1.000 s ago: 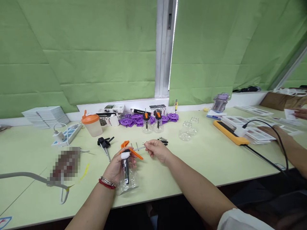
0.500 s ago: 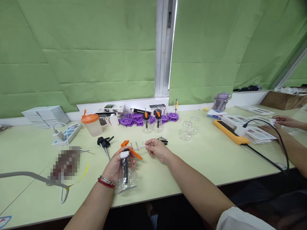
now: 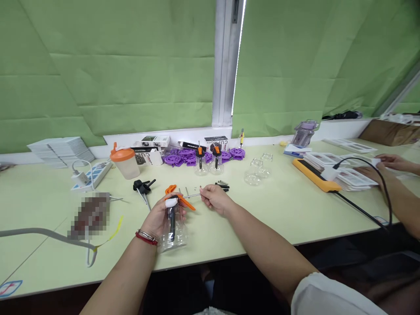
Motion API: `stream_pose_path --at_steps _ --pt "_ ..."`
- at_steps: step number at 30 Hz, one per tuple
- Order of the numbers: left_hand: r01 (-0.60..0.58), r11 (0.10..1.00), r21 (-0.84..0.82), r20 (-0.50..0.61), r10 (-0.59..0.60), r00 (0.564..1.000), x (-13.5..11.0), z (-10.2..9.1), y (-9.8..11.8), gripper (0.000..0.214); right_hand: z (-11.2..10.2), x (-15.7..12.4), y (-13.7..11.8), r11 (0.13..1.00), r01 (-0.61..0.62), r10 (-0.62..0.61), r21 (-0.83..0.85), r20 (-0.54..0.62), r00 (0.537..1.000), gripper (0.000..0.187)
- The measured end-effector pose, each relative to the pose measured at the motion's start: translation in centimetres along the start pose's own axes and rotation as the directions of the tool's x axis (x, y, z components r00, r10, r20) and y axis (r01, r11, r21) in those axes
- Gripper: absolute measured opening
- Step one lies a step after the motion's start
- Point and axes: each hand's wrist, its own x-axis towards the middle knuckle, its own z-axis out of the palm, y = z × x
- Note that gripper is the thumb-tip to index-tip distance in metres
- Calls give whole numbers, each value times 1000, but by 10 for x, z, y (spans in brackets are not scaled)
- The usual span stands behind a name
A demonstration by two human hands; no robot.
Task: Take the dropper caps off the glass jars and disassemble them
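My left hand (image 3: pixel 159 218) is wrapped round a clear bottle (image 3: pixel 180 238) with a black part inside and an orange lever (image 3: pixel 187 203) at its top. The thumb has a white covering and lies by the bottle's neck. My right hand (image 3: pixel 216 199) pinches a thin metal rod (image 3: pixel 193 195), whose other end meets the top of the bottle near the lever. Behind the bottle lie orange pieces (image 3: pixel 170 189) and short metal pins (image 3: pixel 187 192). Just beyond my right hand are a small spring (image 3: pixel 222 183) and black pieces (image 3: pixel 225 188).
Black parts with metal rods (image 3: pixel 143 187) and an orange-lidded cup (image 3: pixel 126 164) stand left. Two similar clear bottles (image 3: pixel 216 166), purple plastic parts (image 3: pixel 180 157) and clear jars (image 3: pixel 252 178) are farther back. A yellow-black power strip (image 3: pixel 315 177) and another person's hands (image 3: pixel 392 162) are right.
The camera view has tilted slightly, so the table and hands sit a little higher. My hands keep the same holds on the bottle and the metal rod.
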Motion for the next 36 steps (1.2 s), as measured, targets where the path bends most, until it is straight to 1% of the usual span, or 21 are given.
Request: stream_pose_path --at_steps 2,4,6,8,9,10,12,13,14,15,16,18,19,21,25,27,28,32,34,36 --pt "4 1000 -14 -2 -4 1000 1 0 1 31 -2 1 1 994 106 -106 12 11 994 26" --pt "15 999 -39 -24 -16 1000 0 0 2 30 -5 4 2 983 181 -181 -21 4 984 23" --pt "17 998 -62 -60 -21 998 0 0 2 29 -10 7 2 970 209 -215 -125 -38 976 17" --pt "-12 997 -81 -111 3 994 1 -1 3 26 -15 10 1 923 207 -249 -326 -93 964 10" --pt "-37 995 -93 -142 24 990 1 -1 3 25 -16 12 2 867 195 -272 -458 -108 956 6" --pt "-66 992 -106 -178 46 983 2 -2 3 25 -16 13 2 783 179 -296 -596 -104 949 4" --pt "-116 984 -134 -261 78 962 4 -4 4 22 -13 13 3 553 154 -323 -819 -41 945 6" --pt "-134 980 -147 -302 85 949 4 -5 4 20 -10 13 3 439 142 -317 -887 -5 948 8" --pt "-149 976 -160 -337 87 937 5 -6 5 18 -6 13 4 343 130 -303 -930 22 953 9" --pt "-159 972 -172 -366 87 926 5 -6 5 16 -2 13 6 266 117 -287 -957 37 957 11" --pt "-167 969 -182 -389 85 917 6 -7 5 15 1 13 7 209 102 -274 -972 42 961 12" --pt "-175 963 -203 -411 78 908 6 -7 6 15 5 14 9 150 84 -265 -985 42 963 16" --pt "-172 963 -209 -411 73 909 5 -6 6 15 6 15 10 144 81 -267 -986 40 963 17" --pt "-165 964 -211 -402 68 913 5 -6 6 14 6 17 11 166 83 -286 -983 32 958 15" --pt "-171 959 -227 -399 69 914 3 -5 7 15 1 18 12 293 54 -305 -955 -40 952 14" --pt "-174 955 -240 -414 61 908 3 -4 8 17 -1 16 12 323 46 -284 -945 -51 957 8" --pt "-178 954 -243 -422 61 904 2 -4 8 18 -1 15 12 320 51 -278 -946 -43 960 7" --pt "-215 945 -248 -441 87 893 2 -1 9 21 -1 11 13 267 75 -296 -961 -8 955 16" --pt "-227 943 -245 -443 100 891 2 0 10 21 -1 11 13 264 69 -300 -962 -14 954 18" --pt "-220 947 -233 -437 100 894 2 1 11 21 -1 12 13 280 69 -299 -957 -19 954 19"
